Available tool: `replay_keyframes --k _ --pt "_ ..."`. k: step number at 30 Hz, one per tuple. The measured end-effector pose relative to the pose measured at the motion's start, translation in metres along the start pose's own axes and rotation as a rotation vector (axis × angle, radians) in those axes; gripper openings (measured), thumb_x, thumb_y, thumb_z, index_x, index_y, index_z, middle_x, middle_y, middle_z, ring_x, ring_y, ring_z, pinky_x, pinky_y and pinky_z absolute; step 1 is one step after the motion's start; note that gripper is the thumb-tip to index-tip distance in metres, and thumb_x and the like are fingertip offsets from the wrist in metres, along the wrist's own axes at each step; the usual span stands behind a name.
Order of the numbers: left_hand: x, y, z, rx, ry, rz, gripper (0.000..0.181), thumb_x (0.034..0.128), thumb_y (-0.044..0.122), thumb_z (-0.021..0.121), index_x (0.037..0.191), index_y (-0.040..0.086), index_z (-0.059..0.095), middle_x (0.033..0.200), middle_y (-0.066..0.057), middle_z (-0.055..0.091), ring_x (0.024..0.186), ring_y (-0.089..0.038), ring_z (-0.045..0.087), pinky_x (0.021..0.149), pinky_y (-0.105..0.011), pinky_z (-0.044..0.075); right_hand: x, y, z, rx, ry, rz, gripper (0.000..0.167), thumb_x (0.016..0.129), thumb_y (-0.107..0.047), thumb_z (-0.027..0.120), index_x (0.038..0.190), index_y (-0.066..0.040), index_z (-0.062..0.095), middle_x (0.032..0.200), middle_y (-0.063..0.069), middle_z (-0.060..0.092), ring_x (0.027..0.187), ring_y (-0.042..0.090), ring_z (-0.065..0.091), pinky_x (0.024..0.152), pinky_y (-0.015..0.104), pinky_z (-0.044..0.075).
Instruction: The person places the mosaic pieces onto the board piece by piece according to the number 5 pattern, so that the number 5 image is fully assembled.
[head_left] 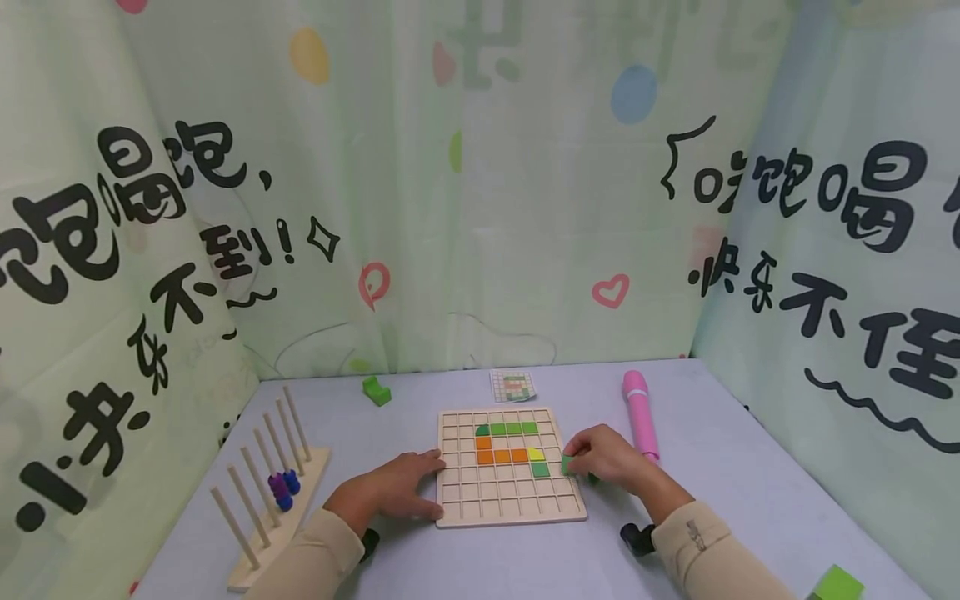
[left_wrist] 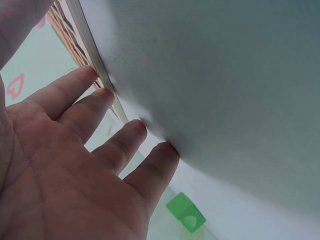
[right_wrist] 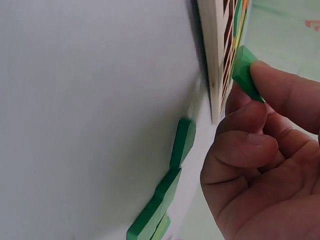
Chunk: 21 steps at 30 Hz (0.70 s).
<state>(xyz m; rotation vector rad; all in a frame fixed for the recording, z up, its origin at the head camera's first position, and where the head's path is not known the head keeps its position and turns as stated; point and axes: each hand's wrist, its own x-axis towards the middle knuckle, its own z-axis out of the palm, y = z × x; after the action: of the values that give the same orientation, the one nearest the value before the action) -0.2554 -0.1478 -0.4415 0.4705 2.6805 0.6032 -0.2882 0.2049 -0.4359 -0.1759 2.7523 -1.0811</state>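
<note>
A wooden grid board (head_left: 487, 502) lies on the table between the hands. On it are a row of green tiles (head_left: 513, 428) with a darker green piece at its left end, several orange tiles (head_left: 501, 456), a yellow tile (head_left: 536, 454) and another green tile (head_left: 540, 470). My left hand (head_left: 401, 486) touches the board's left edge, its fingers spread and fairly straight in the left wrist view. Over the right edge of the board, my right hand (head_left: 615, 458) pinches a small green tile (right_wrist: 245, 74) between thumb and finger.
Loose green pieces (right_wrist: 156, 207) lie right of the board. A pattern card (head_left: 513, 386) and a green block (head_left: 377, 391) lie behind, a pink cylinder (head_left: 640, 415) at right. A peg stand (head_left: 273, 540) with beads is at left; another green block (head_left: 838, 583) lies front right.
</note>
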Motion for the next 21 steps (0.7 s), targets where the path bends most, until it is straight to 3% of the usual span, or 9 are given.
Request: replay_keyframes --k 8,13,21 --pt "0.002 -0.003 0.002 -0.005 0.006 0.01 0.073 0.0866 0.034 0.085 0.15 0.012 0.054 0.167 -0.006 0.039 0.153 -0.035 0.036 0.122 -0.054 0.034 -0.003 -0.013 0.013 0.013 -0.077 -0.038 0.006 0.087 -0.005 0.077 0.09 -0.008 0.073 0.086 0.002 0.063 0.087 0.019 0.054 0.072 0.031 0.045" --pt "0.003 -0.004 0.002 0.002 0.001 0.011 0.074 0.0865 0.036 0.085 0.15 0.013 0.054 0.167 -0.006 0.038 0.153 -0.034 0.036 0.122 -0.054 0.034 -0.006 -0.018 0.021 0.026 -0.119 -0.08 0.007 0.085 -0.002 0.077 0.09 -0.006 0.073 0.08 0.002 0.062 0.081 0.018 0.054 0.069 0.03 0.045" --pt "0.002 -0.004 0.001 0.007 -0.003 0.018 0.074 0.0869 0.035 0.084 0.151 0.013 0.054 0.167 -0.006 0.038 0.153 -0.034 0.035 0.123 -0.054 0.034 -0.007 -0.023 0.026 -0.024 -0.124 -0.109 0.006 0.086 -0.002 0.075 0.092 -0.004 0.075 0.078 0.0 0.063 0.08 0.016 0.055 0.07 0.029 0.046"
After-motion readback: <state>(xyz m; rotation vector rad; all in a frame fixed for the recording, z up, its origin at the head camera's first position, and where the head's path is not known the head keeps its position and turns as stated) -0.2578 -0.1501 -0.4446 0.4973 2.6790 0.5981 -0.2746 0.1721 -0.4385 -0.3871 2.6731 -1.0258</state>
